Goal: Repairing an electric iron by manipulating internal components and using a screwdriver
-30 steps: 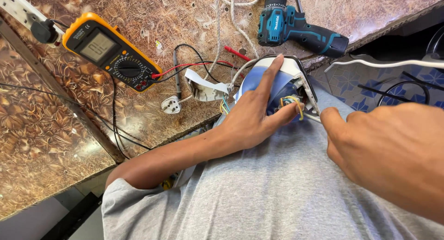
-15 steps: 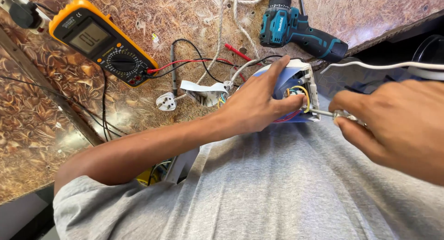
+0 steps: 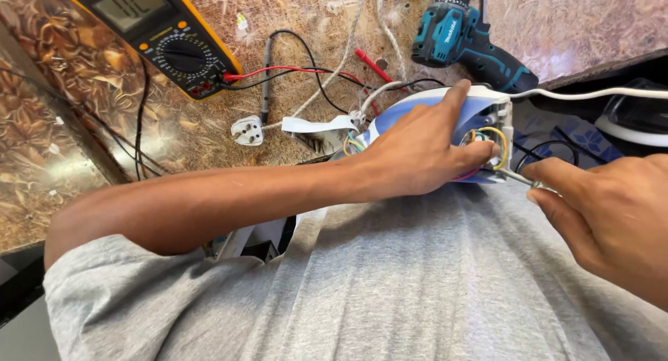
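My left hand (image 3: 424, 148) grips a blue and white electric iron (image 3: 487, 107) that rests against my grey shirt, thumb pressed near its opened rear end. Yellow, blue and red wires (image 3: 487, 142) show inside that opening. My right hand (image 3: 605, 218) pinches a thin metal screwdriver (image 3: 513, 176), its tip pointing into the wiring cavity. The iron's white cord (image 3: 591, 93) runs off to the right.
A yellow multimeter (image 3: 156, 34) with red and black leads lies at the upper left on the patterned brown worktop (image 3: 83, 145). A white plug (image 3: 248, 131) lies in the middle and a teal cordless drill (image 3: 466, 37) stands behind the iron. A dark gap drops off at the right.
My right hand went from empty to holding the screwdriver at the iron's rear opening. My left hand closed from a flat press to a grip on the iron. The view shifted closer.
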